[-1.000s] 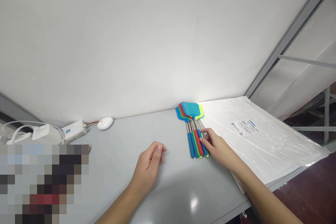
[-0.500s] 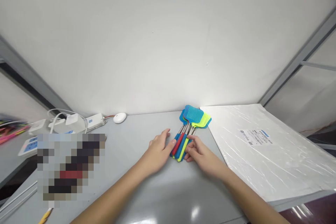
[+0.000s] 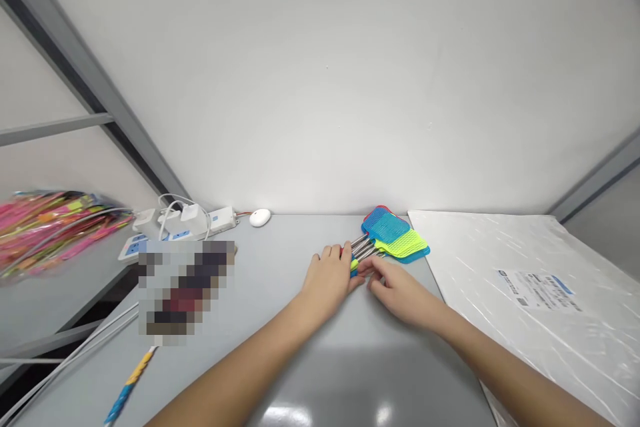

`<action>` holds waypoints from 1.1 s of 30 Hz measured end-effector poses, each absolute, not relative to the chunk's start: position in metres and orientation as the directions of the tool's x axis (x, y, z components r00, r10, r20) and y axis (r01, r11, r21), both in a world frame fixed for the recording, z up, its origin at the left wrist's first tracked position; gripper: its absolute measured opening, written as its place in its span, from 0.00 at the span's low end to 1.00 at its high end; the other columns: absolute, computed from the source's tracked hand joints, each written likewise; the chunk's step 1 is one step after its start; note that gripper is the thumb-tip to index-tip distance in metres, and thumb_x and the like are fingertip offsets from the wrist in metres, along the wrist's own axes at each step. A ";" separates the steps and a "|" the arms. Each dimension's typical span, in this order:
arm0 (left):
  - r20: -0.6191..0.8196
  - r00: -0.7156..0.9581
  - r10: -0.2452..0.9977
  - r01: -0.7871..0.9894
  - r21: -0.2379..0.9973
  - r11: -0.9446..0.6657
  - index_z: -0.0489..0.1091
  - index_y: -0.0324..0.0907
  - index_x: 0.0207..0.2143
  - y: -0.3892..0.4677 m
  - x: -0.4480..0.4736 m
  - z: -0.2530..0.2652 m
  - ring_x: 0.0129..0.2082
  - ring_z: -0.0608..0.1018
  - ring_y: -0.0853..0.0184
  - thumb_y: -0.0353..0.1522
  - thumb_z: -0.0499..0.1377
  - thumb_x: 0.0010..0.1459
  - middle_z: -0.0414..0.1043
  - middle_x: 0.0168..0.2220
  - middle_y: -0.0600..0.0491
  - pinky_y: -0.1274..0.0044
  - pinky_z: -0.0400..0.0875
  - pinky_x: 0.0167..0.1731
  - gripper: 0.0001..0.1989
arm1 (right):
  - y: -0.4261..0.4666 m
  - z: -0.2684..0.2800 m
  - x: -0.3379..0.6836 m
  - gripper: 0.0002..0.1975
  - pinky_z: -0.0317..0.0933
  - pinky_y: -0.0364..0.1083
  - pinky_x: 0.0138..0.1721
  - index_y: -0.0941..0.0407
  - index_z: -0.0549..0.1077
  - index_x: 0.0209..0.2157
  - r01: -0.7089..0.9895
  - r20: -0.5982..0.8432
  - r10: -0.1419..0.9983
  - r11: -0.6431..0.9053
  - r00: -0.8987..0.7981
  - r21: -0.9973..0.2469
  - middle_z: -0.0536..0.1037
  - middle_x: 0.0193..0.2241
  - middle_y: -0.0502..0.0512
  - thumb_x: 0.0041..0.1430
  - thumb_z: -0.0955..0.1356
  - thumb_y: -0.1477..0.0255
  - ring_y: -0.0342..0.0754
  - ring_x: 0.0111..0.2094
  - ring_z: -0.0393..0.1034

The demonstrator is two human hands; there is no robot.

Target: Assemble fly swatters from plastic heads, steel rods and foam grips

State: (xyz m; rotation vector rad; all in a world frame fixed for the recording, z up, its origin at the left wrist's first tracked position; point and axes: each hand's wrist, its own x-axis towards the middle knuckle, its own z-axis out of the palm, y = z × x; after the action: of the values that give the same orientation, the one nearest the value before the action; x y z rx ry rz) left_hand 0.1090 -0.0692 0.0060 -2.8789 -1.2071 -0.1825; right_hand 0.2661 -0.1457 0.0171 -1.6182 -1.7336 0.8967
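Note:
A bundle of fly swatters (image 3: 395,233) with blue, yellow-green and red mesh heads and metal shafts lies on the grey table, heads pointing to the back right. Over their handles rests my left hand (image 3: 330,275), fingers closed across them, so most of the grips are hidden. Bits of blue, red and yellow-green handle show by its fingertips. At the right side of the handles is my right hand (image 3: 395,287), its fingers loosely bent and thumb apart, with the fingertips at the handles' edge; I see nothing held in it.
A flat package (image 3: 540,260) in white plastic wrap with a label covers the table's right side. To the left are a power strip (image 3: 134,247) with chargers and cables, a white rounded device (image 3: 260,217), a pixelated object (image 3: 187,290) and a bag of colourful items (image 3: 55,227).
My left hand has moved from beside the handles to on top of them. The swatters have turned, heads further right. The camera view has swung left.

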 end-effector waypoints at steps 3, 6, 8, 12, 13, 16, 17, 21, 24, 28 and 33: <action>0.131 0.731 0.669 0.676 -0.014 -0.736 0.57 0.40 0.60 -0.067 0.103 0.001 0.47 0.71 0.54 0.42 0.54 0.62 0.69 0.49 0.41 0.67 0.66 0.41 0.27 | -0.138 0.018 0.282 0.24 0.58 0.54 0.51 0.56 0.66 0.53 0.936 0.207 0.966 0.212 -0.157 -0.282 0.70 0.52 0.61 0.55 0.59 0.83 0.56 0.53 0.62; 0.124 0.776 0.619 0.625 -0.016 -0.780 0.56 0.44 0.60 -0.062 0.090 0.001 0.48 0.71 0.57 0.42 0.55 0.62 0.69 0.49 0.44 0.69 0.65 0.43 0.26 | -0.123 0.012 0.294 0.32 0.53 0.59 0.54 0.56 0.59 0.60 0.951 0.206 0.929 0.296 -0.309 0.090 0.62 0.61 0.63 0.53 0.60 0.83 0.62 0.60 0.54; 0.132 0.819 0.559 0.566 -0.022 -0.824 0.56 0.45 0.60 -0.056 0.078 0.003 0.48 0.71 0.57 0.43 0.54 0.63 0.69 0.50 0.45 0.70 0.64 0.44 0.25 | -0.113 0.011 0.295 0.31 0.52 0.60 0.54 0.58 0.60 0.59 0.917 0.155 0.908 0.367 -0.389 0.154 0.62 0.61 0.64 0.52 0.61 0.82 0.63 0.60 0.52; 0.127 0.863 0.488 0.495 -0.024 -0.869 0.55 0.45 0.60 -0.041 0.055 0.008 0.49 0.71 0.58 0.42 0.53 0.64 0.68 0.52 0.46 0.71 0.62 0.44 0.24 | -0.091 0.017 0.278 0.18 0.56 0.55 0.48 0.57 0.68 0.45 0.884 0.032 0.890 0.448 -0.455 0.133 0.73 0.44 0.63 0.51 0.63 0.79 0.58 0.47 0.64; 0.113 0.859 0.500 0.505 -0.019 -0.863 0.55 0.46 0.60 -0.036 0.050 0.010 0.49 0.70 0.58 0.41 0.53 0.64 0.68 0.53 0.47 0.70 0.62 0.45 0.24 | -0.084 0.019 0.272 0.15 0.56 0.54 0.47 0.57 0.69 0.42 0.881 0.020 0.888 0.453 -0.459 0.134 0.74 0.41 0.62 0.51 0.63 0.78 0.57 0.44 0.65; 0.061 0.814 0.577 0.579 -0.007 -0.815 0.56 0.46 0.59 -0.018 0.039 0.014 0.52 0.68 0.57 0.41 0.54 0.63 0.66 0.56 0.47 0.69 0.60 0.47 0.24 | -0.059 0.022 0.252 0.10 0.56 0.53 0.45 0.57 0.68 0.38 0.872 0.013 0.881 0.467 -0.474 0.143 0.74 0.39 0.62 0.52 0.64 0.76 0.56 0.41 0.64; 0.048 0.794 0.607 0.608 -0.006 -0.794 0.57 0.46 0.59 -0.012 0.036 0.016 0.52 0.67 0.56 0.40 0.54 0.63 0.66 0.56 0.47 0.68 0.60 0.48 0.23 | -0.049 0.022 0.246 0.10 0.56 0.53 0.44 0.57 0.68 0.38 0.873 0.014 0.881 0.465 -0.472 0.146 0.74 0.39 0.62 0.52 0.64 0.75 0.57 0.41 0.64; 0.020 0.714 0.700 0.701 -0.017 -0.713 0.59 0.43 0.56 0.018 0.033 0.019 0.53 0.65 0.53 0.36 0.54 0.63 0.68 0.54 0.44 0.62 0.59 0.50 0.19 | -0.012 0.019 0.225 0.11 0.56 0.53 0.45 0.59 0.68 0.40 0.893 0.033 0.903 0.419 -0.429 0.164 0.74 0.41 0.65 0.53 0.64 0.75 0.59 0.44 0.64; -0.009 0.662 0.749 0.749 -0.022 -0.662 0.59 0.42 0.55 0.042 0.034 0.019 0.54 0.64 0.51 0.32 0.53 0.62 0.66 0.56 0.42 0.58 0.58 0.51 0.19 | 0.010 0.017 0.212 0.12 0.57 0.54 0.46 0.61 0.69 0.42 0.909 0.047 0.920 0.375 -0.389 0.182 0.74 0.42 0.67 0.55 0.65 0.75 0.60 0.46 0.64; -0.056 0.637 0.769 0.769 -0.015 -0.639 0.59 0.44 0.56 0.067 0.036 0.019 0.56 0.63 0.49 0.31 0.54 0.61 0.64 0.58 0.43 0.53 0.57 0.51 0.20 | 0.028 0.015 0.201 0.15 0.62 0.56 0.47 0.62 0.69 0.47 0.919 0.050 0.935 0.333 -0.350 0.211 0.73 0.45 0.64 0.61 0.66 0.70 0.56 0.48 0.67; -0.104 0.655 0.748 0.752 0.002 -0.659 0.59 0.46 0.56 0.082 0.034 0.020 0.57 0.61 0.48 0.32 0.57 0.58 0.63 0.59 0.44 0.52 0.58 0.52 0.23 | 0.030 0.015 0.197 0.19 0.58 0.60 0.53 0.62 0.67 0.52 0.925 0.067 0.939 0.318 -0.338 0.210 0.74 0.45 0.66 0.60 0.66 0.71 0.58 0.49 0.66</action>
State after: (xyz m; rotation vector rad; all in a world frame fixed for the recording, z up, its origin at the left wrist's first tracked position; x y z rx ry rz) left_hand 0.0341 0.0825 0.0200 -2.8983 -1.3146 0.1496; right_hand 0.1971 0.0302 0.0148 -1.8434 -2.6040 -0.3388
